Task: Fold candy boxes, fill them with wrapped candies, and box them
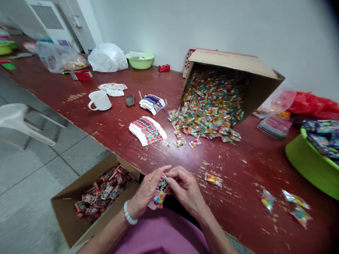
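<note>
A small red printed candy box [160, 193] is between my hands at the table's front edge, its white flap showing at the lower end. My left hand [147, 190], with a beaded bracelet at the wrist, is wrapped round the box from the left. The fingers of my right hand [184, 187] pinch the box's upper end. Ahead of my hands lie a fanned stack of flat red boxes [148, 130] and a purple stack [153, 103]. Clear candy packets [209, 120] spill from a tipped cardboard carton [235, 63]. Several loose packets [213, 179] lie to the right.
An open carton [62, 211] of filled red boxes [106, 192] stands at the lower left. On the red table [116, 123] are a white mug [100, 101], a pale green basin [140, 61] and plastic bags [108, 58]. A green tub [309, 165] stands right; a white stool [23, 120] left.
</note>
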Demonstrator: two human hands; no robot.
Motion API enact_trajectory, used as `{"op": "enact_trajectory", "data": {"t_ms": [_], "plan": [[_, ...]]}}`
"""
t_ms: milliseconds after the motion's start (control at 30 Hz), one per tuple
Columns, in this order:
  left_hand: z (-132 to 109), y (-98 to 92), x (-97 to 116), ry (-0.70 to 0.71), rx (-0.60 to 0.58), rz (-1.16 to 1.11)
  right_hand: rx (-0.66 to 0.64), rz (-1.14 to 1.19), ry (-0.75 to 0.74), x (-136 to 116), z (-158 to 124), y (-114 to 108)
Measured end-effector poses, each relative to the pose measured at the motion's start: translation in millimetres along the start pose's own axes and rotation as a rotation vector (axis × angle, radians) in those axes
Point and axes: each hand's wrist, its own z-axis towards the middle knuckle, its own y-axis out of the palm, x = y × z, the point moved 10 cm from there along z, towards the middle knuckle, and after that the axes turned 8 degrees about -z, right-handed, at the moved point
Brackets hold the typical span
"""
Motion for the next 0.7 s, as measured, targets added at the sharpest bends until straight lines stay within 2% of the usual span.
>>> {"op": "enact_trajectory", "data": {"t_ms": [133,267,333,400,500,600,700], "plan": [[3,-1.6,3,0.048,0.004,0.046,0.032,-0.174,-0.097,-8,-1,9],[8,-1.7,-9,-0.037,-0.038,0.000,-0.075,-0.141,-0.046,11,25,8],[10,-3.9,-16,-0.109,-0.044,-0.071,-0.038,-0.194,0.044,34,49,-15],[14,-9.4,-15,-0.127,-0.030,-0.169,0.149,-0.360,0.134,57,71,-60],[20,-23.2,-9,-0.123,0.001,-0.291,0.309,-0.472,0.249,90,92,-111],[25,-41.1,-6,-0.110,0.035,-0.284,0.374,-0.506,0.357,117,95,-135],[28,-52.9,-1,-0.068,0.030,-0.187,0.382,-0.447,0.433,134,90,-138]]}}
